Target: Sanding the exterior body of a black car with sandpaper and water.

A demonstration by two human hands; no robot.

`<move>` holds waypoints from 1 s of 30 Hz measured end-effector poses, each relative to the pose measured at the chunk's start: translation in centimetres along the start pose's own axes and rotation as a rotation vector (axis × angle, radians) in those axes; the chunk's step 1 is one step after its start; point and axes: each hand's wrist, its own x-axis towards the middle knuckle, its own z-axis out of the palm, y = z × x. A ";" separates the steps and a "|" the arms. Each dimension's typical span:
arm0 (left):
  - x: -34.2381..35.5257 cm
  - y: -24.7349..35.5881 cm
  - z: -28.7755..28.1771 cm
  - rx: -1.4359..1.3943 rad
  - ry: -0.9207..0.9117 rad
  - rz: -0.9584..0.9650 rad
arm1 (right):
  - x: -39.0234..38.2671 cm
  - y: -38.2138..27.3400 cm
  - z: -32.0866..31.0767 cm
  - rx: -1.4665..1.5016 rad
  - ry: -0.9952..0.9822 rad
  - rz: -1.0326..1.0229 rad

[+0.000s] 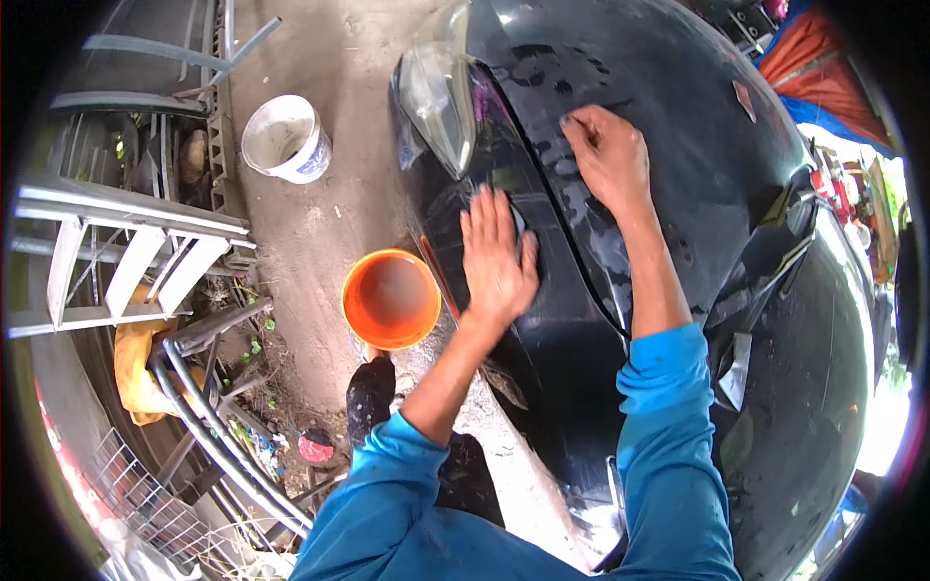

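Note:
A dark car with a wet, dull black surface fills the right half. Palm down, my left hand [499, 257] lies on the front fender [542, 339] just behind the headlight [441, 107], fingers stretched out. A small edge shows beside its thumb; I cannot tell whether anything lies under the palm. My right hand [612, 160] is over the hood [678, 194], across the dark gap from the fender. Its fingers are curled in, and whatever they may hold is hidden. An orange bucket [433, 320] with cloudy liquid stands on the ground left of my left hand.
A white bucket [308, 165] stands farther off on the bare ground. Along the left lie a metal ladder [126, 208], bent metal tubes [223, 445], a yellow cloth [136, 368] and a wire grid [145, 494]. The windshield [794, 387] is at right, with an orange-and-blue tarp [819, 73] beyond.

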 end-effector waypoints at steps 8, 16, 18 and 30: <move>-13.0 7.2 -0.3 -0.231 -0.448 0.186 | 0.1 0.8 0.4 -0.016 0.003 0.024; -15.8 9.3 1.9 -0.336 -0.204 0.375 | 1.0 1.6 0.9 0.018 0.018 -0.028; -12.2 7.4 0.0 -0.288 -0.466 0.447 | 0.3 2.5 -0.1 0.059 0.017 -0.010; -11.6 6.9 0.3 -0.346 -0.193 0.299 | 0.1 1.6 0.4 0.095 0.054 0.007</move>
